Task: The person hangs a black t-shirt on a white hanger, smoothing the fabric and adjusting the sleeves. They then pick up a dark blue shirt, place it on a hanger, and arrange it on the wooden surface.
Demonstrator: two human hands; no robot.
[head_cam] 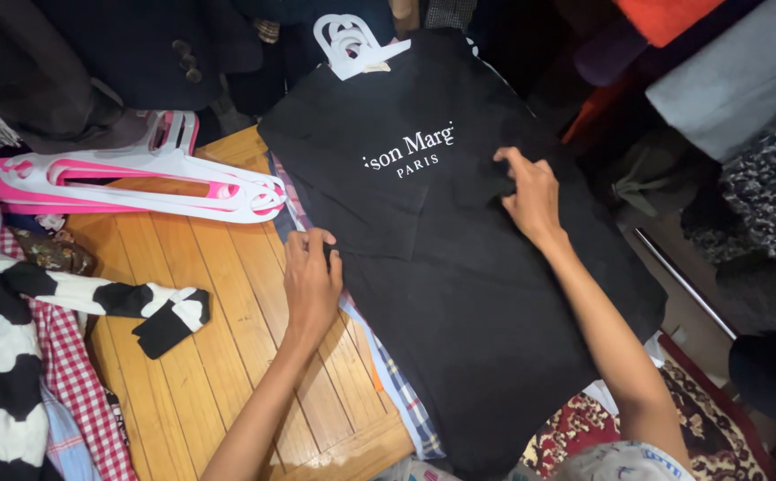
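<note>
A black T-shirt (441, 294) with white lettering on the chest lies spread over the right part of a wooden table (219, 356), on a white plastic hanger (352, 44) at its neck. My left hand (310, 281) pinches the shirt's left edge, fingers closed on the cloth. My right hand (529, 194) grips a fold of the fabric near the right side of the chest. A plaid cloth (401, 392) peeks out from under the shirt.
A stack of pink and white hangers (138, 178) lies at the table's back left. A black-and-white striped garment (14, 347) and red checked cloth (76, 392) hang over the left edge. Dark clothes hang behind; a patterned rug (718, 436) is lower right.
</note>
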